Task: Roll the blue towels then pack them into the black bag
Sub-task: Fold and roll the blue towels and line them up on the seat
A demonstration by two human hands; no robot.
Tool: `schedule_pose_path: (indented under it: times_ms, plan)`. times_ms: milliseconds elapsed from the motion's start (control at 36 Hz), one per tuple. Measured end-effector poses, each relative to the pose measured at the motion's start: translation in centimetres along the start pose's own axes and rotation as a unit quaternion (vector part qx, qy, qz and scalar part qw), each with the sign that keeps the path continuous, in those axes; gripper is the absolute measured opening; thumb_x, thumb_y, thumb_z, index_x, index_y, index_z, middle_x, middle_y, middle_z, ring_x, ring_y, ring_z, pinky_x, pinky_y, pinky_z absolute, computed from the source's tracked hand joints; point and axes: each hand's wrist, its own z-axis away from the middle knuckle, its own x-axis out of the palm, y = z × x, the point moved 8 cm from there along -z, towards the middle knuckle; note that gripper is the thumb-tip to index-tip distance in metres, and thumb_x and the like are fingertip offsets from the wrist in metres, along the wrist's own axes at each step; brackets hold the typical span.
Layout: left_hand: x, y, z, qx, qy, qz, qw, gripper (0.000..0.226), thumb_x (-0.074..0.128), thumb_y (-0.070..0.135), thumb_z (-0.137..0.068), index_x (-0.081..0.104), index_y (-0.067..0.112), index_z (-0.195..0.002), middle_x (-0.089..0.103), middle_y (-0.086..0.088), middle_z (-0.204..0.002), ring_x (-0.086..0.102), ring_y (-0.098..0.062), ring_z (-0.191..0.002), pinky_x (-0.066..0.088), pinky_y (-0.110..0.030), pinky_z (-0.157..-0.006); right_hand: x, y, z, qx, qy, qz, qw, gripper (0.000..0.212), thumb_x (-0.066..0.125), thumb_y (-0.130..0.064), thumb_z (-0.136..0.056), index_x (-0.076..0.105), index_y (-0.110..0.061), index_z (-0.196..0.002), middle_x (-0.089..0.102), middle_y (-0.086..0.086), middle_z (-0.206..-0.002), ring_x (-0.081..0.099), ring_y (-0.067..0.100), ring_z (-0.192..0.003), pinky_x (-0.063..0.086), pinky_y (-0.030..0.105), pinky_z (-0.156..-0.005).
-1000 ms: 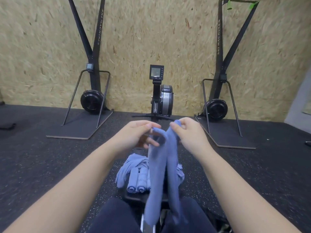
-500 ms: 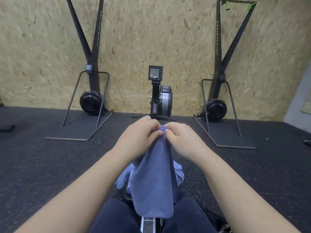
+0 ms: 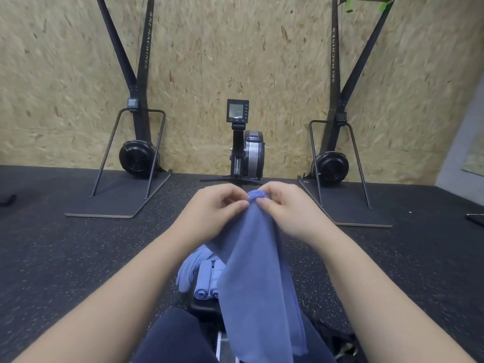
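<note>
Both hands are raised in front of the person, close together, at the top edge of one blue towel. The left hand pinches that edge between thumb and curled fingers; the right hand does the same from the other side, thumb tip touching the cloth. The top edge is bunched between the two grips. The towel hangs down in a long fold, its lower end reaching the bottom of the view between the person's knees.

Below and behind the hanging towel, a heap of further blue towels lies on a black seat. At least two of these are rolled, side by side, ends facing the camera; the rest are loose.

A dark object lies at lower right beside the right forearm; it may be the bag, but too little shows to tell.

Beyond the hands stands a rower with a monitor, flanked by two ski machines, left and right, against a chipboard wall. The floor is dark speckled rubber.
</note>
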Motion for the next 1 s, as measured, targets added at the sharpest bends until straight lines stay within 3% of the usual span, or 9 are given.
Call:
schedule_pose_path:
  times_ms: [167,250,333,444,583,667,750,833,1000]
  plan:
    - [0.8,-3.1,1.0,0.015,-0.090,-0.108,0.990,0.024,0.070,0.053,-0.075,0.054,0.045,-0.090,0.039,0.015,-0.123,0.031,-0.012,-0.123,0.027,-0.036,-0.107,-1.9,2.2,-0.1,0.058,0.059,-0.094,0.992,0.018,0.042,-0.020,-0.101,0.059,-0.017,-0.099,0.065,0.001,-0.097,0.059,0.017,-0.093,0.045,0.033,-0.082]
    - [0.9,-4.9,1.4,0.001,-0.121,-0.175,0.977,0.041,0.057,0.072,-0.067,0.060,0.041,-0.093,0.032,0.013,-0.140,0.021,-0.014,-0.134,0.024,-0.049,-0.110,-2.2,3.3,-0.2,0.064,0.067,-0.132,0.987,0.020,0.041,-0.018,-0.101,0.061,-0.021,-0.097,0.067,0.003,-0.101,0.061,0.021,-0.100,0.046,0.040,-0.092]
    - [0.5,-6.1,1.4,0.000,-0.139,-0.281,0.950,0.035,0.064,0.057,-0.079,0.064,0.034,-0.106,0.026,0.006,-0.150,0.018,-0.019,-0.137,0.024,-0.048,-0.107,-2.3,4.9,-0.2,0.077,0.076,-0.166,0.980,0.022,0.042,-0.017,-0.100,0.061,-0.025,-0.092,0.067,-0.003,-0.096,0.061,0.015,-0.094,0.046,0.042,-0.093]
    - [-1.7,-6.3,0.5,0.032,-0.091,-0.257,0.962,0.041,0.040,0.072,-0.076,0.052,0.040,-0.099,0.041,-0.002,-0.140,0.034,-0.028,-0.128,0.036,-0.056,-0.100,-1.2,7.7,-0.3,0.107,0.058,-0.074,0.990,0.021,0.039,-0.021,-0.101,0.057,-0.025,-0.091,0.064,-0.005,-0.093,0.057,0.015,-0.089,0.044,0.032,-0.074]
    - [-2.4,-6.0,-0.2,0.057,-0.050,-0.202,0.976,0.033,0.048,0.064,-0.084,0.056,0.033,-0.094,0.040,0.005,-0.128,0.042,-0.020,-0.118,0.038,-0.045,-0.100,-0.9,8.0,0.1,0.043,0.216,0.128,0.967,0.019,0.043,-0.014,-0.099,0.062,-0.012,-0.103,0.058,0.002,-0.104,0.043,0.021,-0.096,0.032,0.032,-0.077]
    - [-1.1,-8.5,0.3,0.013,-0.072,-0.168,0.983,0.026,0.053,0.047,-0.092,0.057,0.021,-0.097,0.039,0.012,-0.118,0.049,-0.017,-0.108,0.042,-0.042,-0.096,2.2,10.0,-0.1,0.106,0.162,0.075,0.978,0.018,0.038,-0.019,-0.101,0.056,-0.017,-0.103,0.057,0.000,-0.100,0.047,0.018,-0.086,0.031,0.033,-0.068]
    - [0.8,-11.4,1.7,-0.031,-0.102,-0.146,0.984,0.015,0.053,0.040,-0.093,0.050,0.025,-0.094,0.046,0.013,-0.101,0.052,-0.012,-0.093,0.045,-0.040,-0.086,5.1,11.8,0.1,0.162,0.115,-0.004,0.980,0.016,0.033,-0.025,-0.102,0.048,-0.024,-0.098,0.061,0.003,-0.089,0.061,0.021,-0.073,0.047,0.036,-0.065]
    - [2.2,-13.1,2.7,-0.068,-0.099,-0.121,0.985,0.015,0.061,0.030,-0.091,0.048,0.022,-0.088,0.053,0.009,-0.086,0.051,-0.007,-0.076,0.043,-0.035,-0.071,7.2,13.2,0.3,0.199,0.090,-0.046,0.975,0.014,0.027,-0.027,-0.103,0.041,-0.027,-0.101,0.062,0.008,-0.084,0.065,0.014,-0.057,0.046,0.032,-0.063]
    - [4.2,-16.8,3.7,-0.140,-0.070,-0.067,0.986,0.029,0.068,0.024,-0.086,0.041,0.025,-0.077,0.049,0.006,-0.061,0.038,-0.009,-0.054,0.032,-0.024,-0.055,10.8,16.4,-0.3,0.226,0.068,-0.111,0.965,0.012,0.034,-0.022,-0.102,0.046,-0.021,-0.103,0.062,0.004,-0.084,0.067,0.020,-0.073,0.052,0.040,-0.071]
